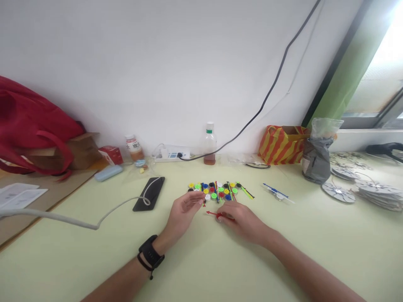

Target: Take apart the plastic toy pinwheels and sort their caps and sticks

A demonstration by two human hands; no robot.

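Observation:
My right hand (241,218) pinches a red plastic arrow spinner (211,213) low over the table, its pointed tip sticking out to the left. My left hand (185,207) is beside the near left edge of a group of small parts, thumb and fingertips closed together; what they hold, if anything, I cannot make out. Just beyond both hands lie several round discs (214,196) in yellow, green, blue, red, white and black, with thin coloured arrows (247,191) among them. Farther right rests a blue arrow on a clear piece (277,191).
A black phone-like slab (148,193) with a pale cable lies left. Along the wall stand a drink bottle (209,147), a power strip (171,154), another bottle (134,147) and a striped bag (280,144). Stacked grey discs (379,195) and a grey plastic bag (316,157) are right.

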